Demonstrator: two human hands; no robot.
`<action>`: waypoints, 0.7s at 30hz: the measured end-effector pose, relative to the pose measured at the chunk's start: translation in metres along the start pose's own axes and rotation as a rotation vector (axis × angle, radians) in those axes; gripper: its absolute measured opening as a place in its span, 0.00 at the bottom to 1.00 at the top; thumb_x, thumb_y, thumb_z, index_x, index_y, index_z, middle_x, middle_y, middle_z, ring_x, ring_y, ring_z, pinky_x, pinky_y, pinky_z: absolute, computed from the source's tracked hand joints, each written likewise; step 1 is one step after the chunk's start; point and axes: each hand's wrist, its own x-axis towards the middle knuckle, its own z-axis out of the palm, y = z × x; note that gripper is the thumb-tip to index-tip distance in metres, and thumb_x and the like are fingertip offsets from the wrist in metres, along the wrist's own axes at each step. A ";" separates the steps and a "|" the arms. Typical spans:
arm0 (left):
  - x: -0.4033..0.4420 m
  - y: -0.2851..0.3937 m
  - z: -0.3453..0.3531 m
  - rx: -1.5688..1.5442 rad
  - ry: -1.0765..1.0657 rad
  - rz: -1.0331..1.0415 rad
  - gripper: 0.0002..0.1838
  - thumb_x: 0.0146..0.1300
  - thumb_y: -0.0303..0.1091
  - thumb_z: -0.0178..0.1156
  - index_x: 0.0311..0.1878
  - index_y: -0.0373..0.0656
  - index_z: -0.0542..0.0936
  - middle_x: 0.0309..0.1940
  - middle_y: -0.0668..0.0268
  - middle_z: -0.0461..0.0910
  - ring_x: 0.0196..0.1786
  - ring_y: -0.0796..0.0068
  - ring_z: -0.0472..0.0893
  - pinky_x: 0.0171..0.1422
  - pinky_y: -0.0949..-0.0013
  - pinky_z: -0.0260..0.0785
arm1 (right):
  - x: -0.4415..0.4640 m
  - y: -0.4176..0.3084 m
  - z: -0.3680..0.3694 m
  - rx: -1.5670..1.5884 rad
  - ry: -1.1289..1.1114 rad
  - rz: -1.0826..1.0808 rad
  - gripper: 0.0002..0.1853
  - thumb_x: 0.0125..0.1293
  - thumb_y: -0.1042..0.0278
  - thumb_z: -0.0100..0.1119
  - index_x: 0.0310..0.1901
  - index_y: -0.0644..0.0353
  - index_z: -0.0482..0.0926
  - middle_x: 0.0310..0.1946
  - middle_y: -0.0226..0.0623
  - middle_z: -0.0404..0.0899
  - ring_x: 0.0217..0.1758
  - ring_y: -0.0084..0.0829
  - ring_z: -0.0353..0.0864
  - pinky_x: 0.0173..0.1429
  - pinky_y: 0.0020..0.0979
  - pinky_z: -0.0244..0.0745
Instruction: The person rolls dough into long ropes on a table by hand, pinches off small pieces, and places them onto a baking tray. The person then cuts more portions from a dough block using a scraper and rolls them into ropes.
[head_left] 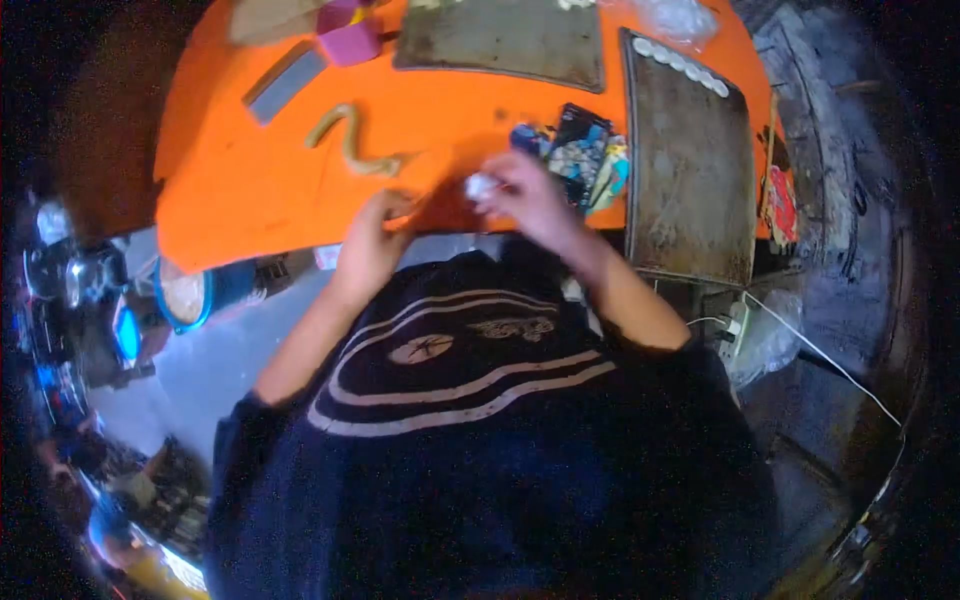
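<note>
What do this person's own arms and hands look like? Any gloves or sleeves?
The left hand and right hand are ungloved, the right blurred. The forearms are bare, with no watch or cable visible. The short, dark sleeves belong to a dark shirt with pale curved stripes.

A pink tub (351,45) stands at the far left of the orange table (225,190); a clear plastic bag (680,18) lies at its far right. A blue-rimmed bucket (208,300) sits off its near left edge.
</note>
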 end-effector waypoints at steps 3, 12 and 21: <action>-0.002 -0.001 -0.005 -0.092 -0.071 -0.213 0.09 0.52 0.19 0.55 0.37 0.36 0.72 0.43 0.61 0.76 0.35 0.73 0.75 0.41 0.75 0.69 | -0.027 0.003 -0.090 0.104 0.350 -0.277 0.17 0.56 0.81 0.56 0.49 0.65 0.71 0.38 0.40 0.78 0.34 0.26 0.79 0.35 0.20 0.74; 0.021 0.033 0.031 -0.046 -0.070 -0.317 0.09 0.56 0.18 0.48 0.40 0.36 0.72 0.44 0.63 0.76 0.35 0.76 0.75 0.40 0.76 0.69 | -0.064 0.024 -0.307 -0.503 0.983 -0.188 0.13 0.59 0.71 0.55 0.46 0.62 0.77 0.40 0.36 0.80 0.35 0.28 0.79 0.39 0.25 0.73; 0.014 0.053 0.051 0.043 -0.025 -0.350 0.12 0.53 0.14 0.46 0.40 0.37 0.71 0.43 0.62 0.76 0.35 0.72 0.76 0.42 0.74 0.68 | -0.031 -0.014 -0.404 -1.196 0.987 -0.387 0.12 0.56 0.70 0.55 0.42 0.58 0.79 0.37 0.37 0.79 0.36 0.39 0.77 0.41 0.32 0.72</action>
